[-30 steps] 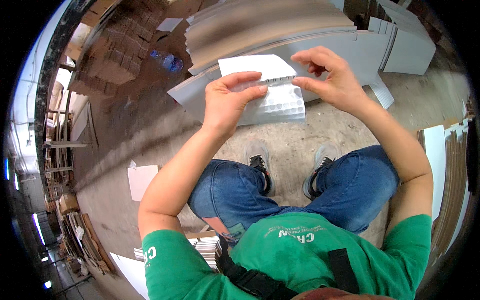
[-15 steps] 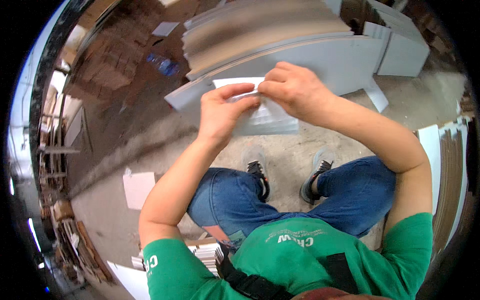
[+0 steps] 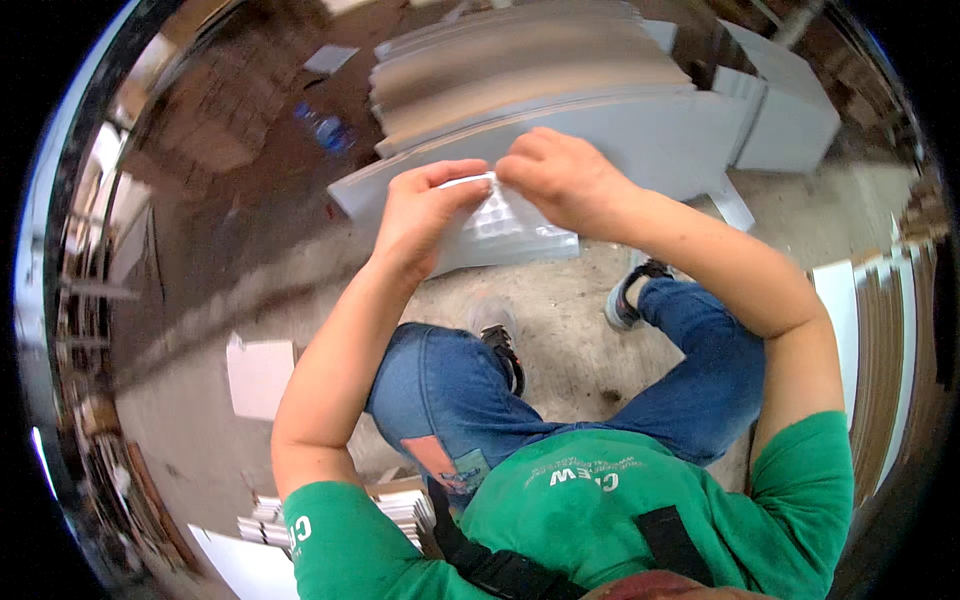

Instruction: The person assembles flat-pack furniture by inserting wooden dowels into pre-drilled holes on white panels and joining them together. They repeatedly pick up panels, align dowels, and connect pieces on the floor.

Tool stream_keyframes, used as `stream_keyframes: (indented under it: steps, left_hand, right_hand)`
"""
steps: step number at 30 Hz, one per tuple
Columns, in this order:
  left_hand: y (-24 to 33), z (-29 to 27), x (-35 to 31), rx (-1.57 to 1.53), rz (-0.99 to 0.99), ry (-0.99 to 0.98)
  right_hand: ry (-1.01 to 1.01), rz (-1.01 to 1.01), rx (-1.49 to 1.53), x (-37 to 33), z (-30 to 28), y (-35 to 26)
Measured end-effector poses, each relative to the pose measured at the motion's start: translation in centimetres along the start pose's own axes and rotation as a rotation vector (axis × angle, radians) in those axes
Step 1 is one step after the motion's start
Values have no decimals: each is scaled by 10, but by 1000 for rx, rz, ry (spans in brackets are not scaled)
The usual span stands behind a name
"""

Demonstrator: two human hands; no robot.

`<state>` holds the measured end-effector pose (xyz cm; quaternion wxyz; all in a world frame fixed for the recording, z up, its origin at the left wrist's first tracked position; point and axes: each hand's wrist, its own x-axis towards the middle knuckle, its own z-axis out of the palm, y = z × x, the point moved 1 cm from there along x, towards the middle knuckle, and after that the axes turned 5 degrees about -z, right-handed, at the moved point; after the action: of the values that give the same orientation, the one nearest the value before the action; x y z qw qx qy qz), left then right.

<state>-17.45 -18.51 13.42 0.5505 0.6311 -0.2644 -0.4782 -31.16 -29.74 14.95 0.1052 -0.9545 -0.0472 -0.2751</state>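
Note:
A clear, crinkled plastic bag (image 3: 520, 232) hangs between my two hands, in front of the leaning grey panels. My left hand (image 3: 425, 208) is closed on its upper left edge, thumb against fingers. A thin white edge shows between that thumb and forefinger; what it belongs to I cannot make out. With bent fingers pinched together, my right hand (image 3: 560, 182) grips the bag's top close to the left fingertips. Small pale shapes show through the plastic, too blurred to name.
A stack of boards (image 3: 520, 75) stands behind a long grey panel (image 3: 640, 135). A water bottle (image 3: 328, 130) lies at the far left. White-edged panels (image 3: 880, 340) stand at my right, and a pale square piece (image 3: 262, 378) lies on the floor at my left.
Both hands have shifted slightly left with the bag. The white sheet edge above the left fingers shows less now. My right foot has stepped back and turned outward.

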Motion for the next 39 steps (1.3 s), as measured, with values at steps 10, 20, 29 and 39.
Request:
stream_keyframes:
  steps: [10,20,29,39]
  left_hand:
    - [-90,-165,-27,756,368,1022]
    - [-139,-172,77,455,15,1165]
    - [-135,-160,100,-111,43,1133]
    - [-117,-166,72,-276,-130,794]
  right_hand:
    - [206,1005,1627,-49,85,104]
    - [183,664,-44,-93,156,141]
    - [205,655,-157,-106,143,174]
    - [425,952,947,-63,77,154]
